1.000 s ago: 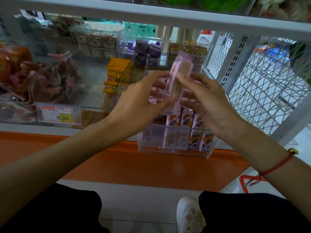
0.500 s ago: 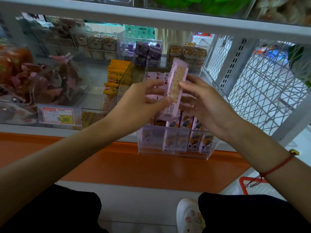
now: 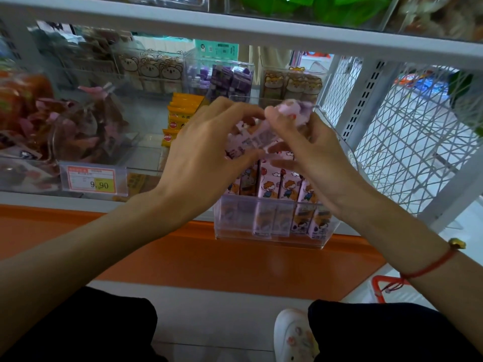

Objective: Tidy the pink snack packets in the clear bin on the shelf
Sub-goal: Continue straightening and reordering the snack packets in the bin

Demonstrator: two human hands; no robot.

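Several clear tubs crowd the white shelf (image 3: 235,30), and we work at the one that matters, the clear bin (image 3: 274,231) at its front edge, just above the orange ledge (image 3: 183,259). Inside it the pink snack packets (image 3: 277,184) stand upright in rows, their cartoon fronts facing us, and the front row looks orderly enough through the wall. Over the bin our left hand (image 3: 206,147) and right hand (image 3: 313,152) have closed in on each other: half a second ago they held one packet up on end, its long face plain to see, and now that loose packet (image 3: 261,138) is tipped down nearly flat between them and blurred with motion. Our left fingers curl around its near end; our right thumb and fingers pinch its far end, where a crumpled pink corner pokes above the knuckles. We cannot tell from the blur whether the packet touches those below it. We judge the change as the turn from checking the packet to putting it back, so the job seems to be in its placing stage, with a free slot in the rows to be found. To the left a price tag (image 3: 91,178) reading 9.90 hangs on the neighbouring tub, and yellow packets (image 3: 180,118) sit behind.
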